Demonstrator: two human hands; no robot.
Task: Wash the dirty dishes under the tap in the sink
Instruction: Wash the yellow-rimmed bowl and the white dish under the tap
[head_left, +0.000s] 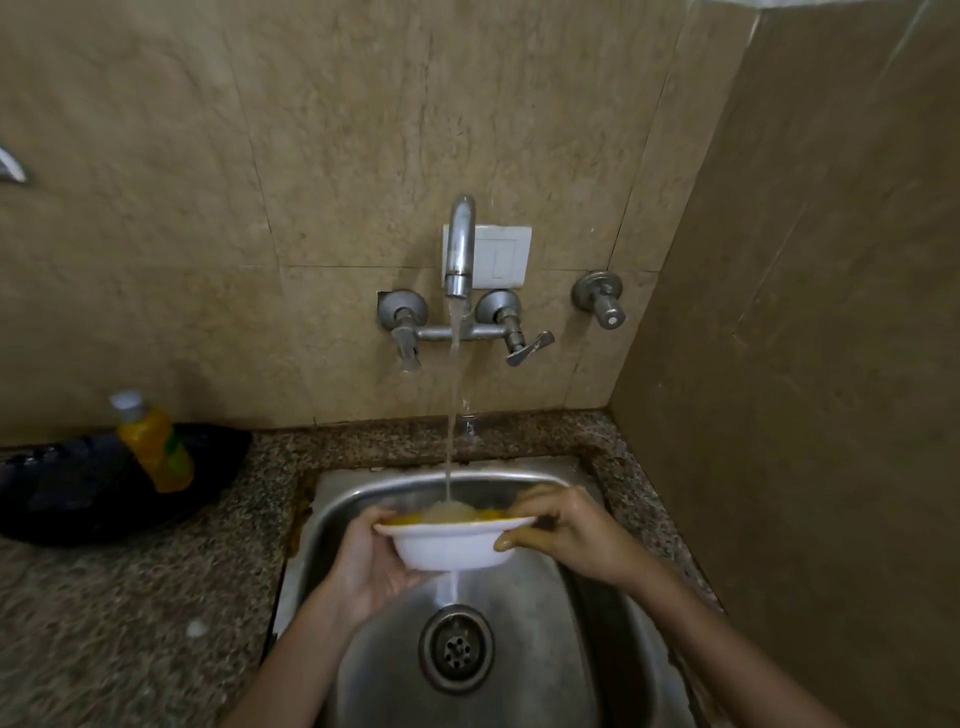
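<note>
Two hands gripping white bowl between them: left hand fingers cupping underside, right hand fingers pinching rim; tap stream falling between, bowl tilting toward viewer, overflowing.

This is a home kitchen's washing-up corner: a dull stainless steel sink sits in a speckled granite counter under a wall-mounted chrome tap. Beige marble-look wall tiles rise behind, and a yellow plastic dish-soap bottle stands left.
</note>
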